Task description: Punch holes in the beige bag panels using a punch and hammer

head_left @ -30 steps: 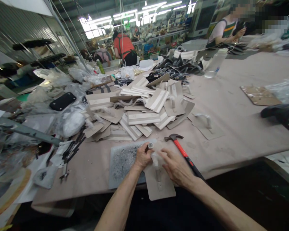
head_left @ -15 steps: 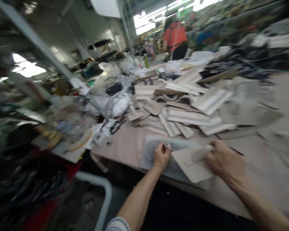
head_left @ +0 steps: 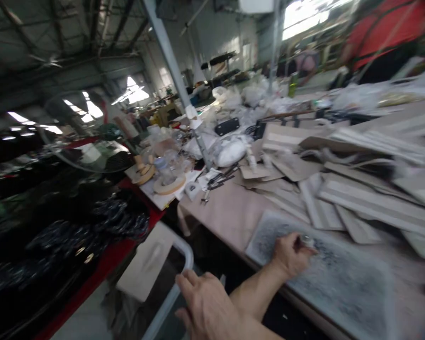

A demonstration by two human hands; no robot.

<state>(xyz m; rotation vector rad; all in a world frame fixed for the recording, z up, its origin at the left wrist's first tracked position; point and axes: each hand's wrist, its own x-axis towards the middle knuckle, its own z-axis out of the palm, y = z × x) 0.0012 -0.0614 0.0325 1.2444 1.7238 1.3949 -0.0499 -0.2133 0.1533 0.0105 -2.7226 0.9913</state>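
My left hand [head_left: 293, 256] is closed at the grey, dark-marked mat [head_left: 343, 283] near the table edge. Its thumb and fingers pinch a small shiny round thing [head_left: 307, 241] whose kind I cannot make out. My right hand [head_left: 207, 302] reaches across my left forearm, off the table, with fingers apart and nothing in them. Beyond its fingertips, apart from them, is a flat beige panel [head_left: 147, 262] with rounded corners. This panel is tilted, beside a grey tubular rail [head_left: 186, 252]; whether it is in the air or resting is unclear.
Loose beige panels with pale strips [head_left: 378, 198] pile up behind the mat. Thin dark tools [head_left: 221, 179] and a metal post [head_left: 200, 144] stand left of them. Shiny black material [head_left: 120, 219] fills the left. A person in red [head_left: 386, 30] is at the back right.
My right hand has swung left from the table and let go of the beige panel. The view has turned left. My left hand stays pinched at the mat.
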